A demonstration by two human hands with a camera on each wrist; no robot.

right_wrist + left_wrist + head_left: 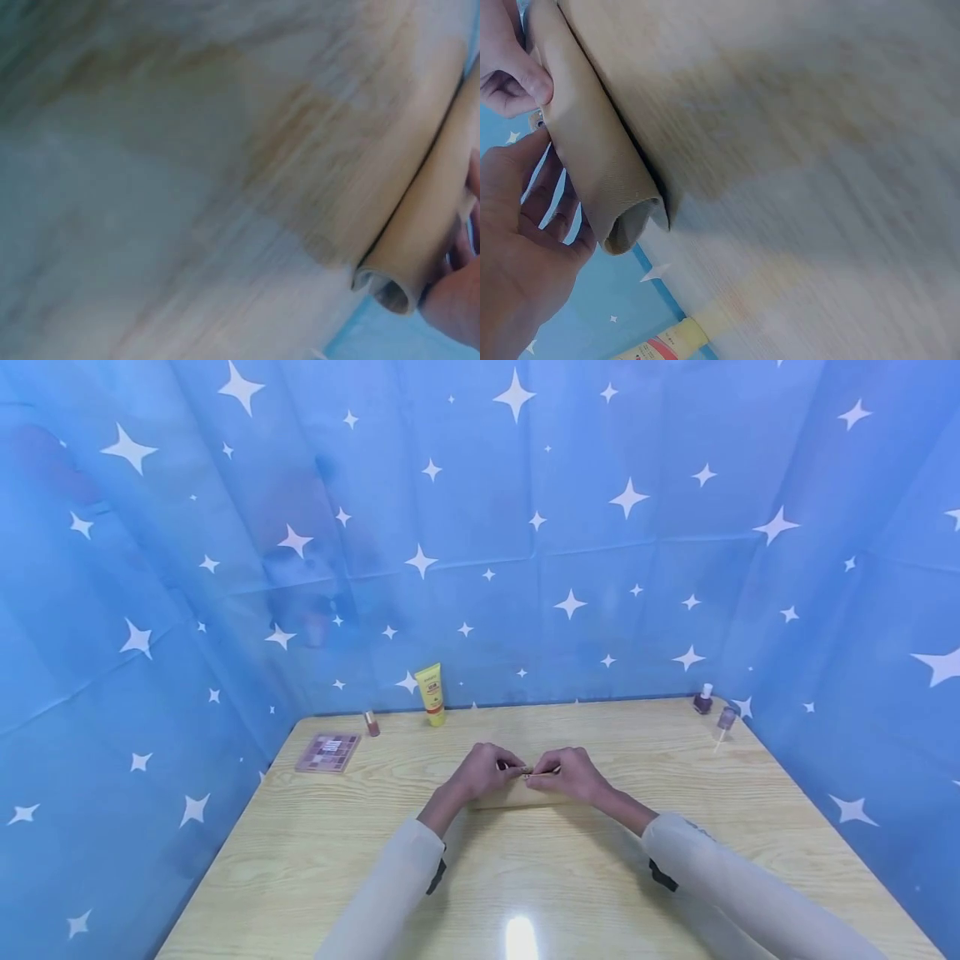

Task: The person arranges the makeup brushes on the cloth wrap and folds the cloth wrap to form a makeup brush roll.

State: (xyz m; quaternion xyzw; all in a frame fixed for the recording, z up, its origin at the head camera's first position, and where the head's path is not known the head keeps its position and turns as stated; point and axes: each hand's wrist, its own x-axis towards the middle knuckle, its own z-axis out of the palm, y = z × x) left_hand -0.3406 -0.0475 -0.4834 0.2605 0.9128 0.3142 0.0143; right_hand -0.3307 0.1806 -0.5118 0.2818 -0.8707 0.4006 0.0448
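A tan, leather-like roll [513, 796] lies across the middle of the table, and both hands meet at its far edge. In the left wrist view the roll [592, 120] has a hollow, curled end and a thin flap along its near side. My left hand [483, 771] pinches at the far edge, its other fingers behind the roll. Close beside it, my right hand [572, 774] pinches the same edge. Between the fingertips sits a small metal-ringed piece [537, 118], partly covered. In the right wrist view the right hand [456, 296] shows only in part.
At the back left are an eyeshadow palette [328, 752], a small lipstick-like tube [372, 723] and a standing yellow squeeze tube [432, 695]. A dark nail polish bottle [702, 699] and a clear-and-purple item [726, 720] stand back right. Blue star-patterned curtains [480, 593] surround the table.
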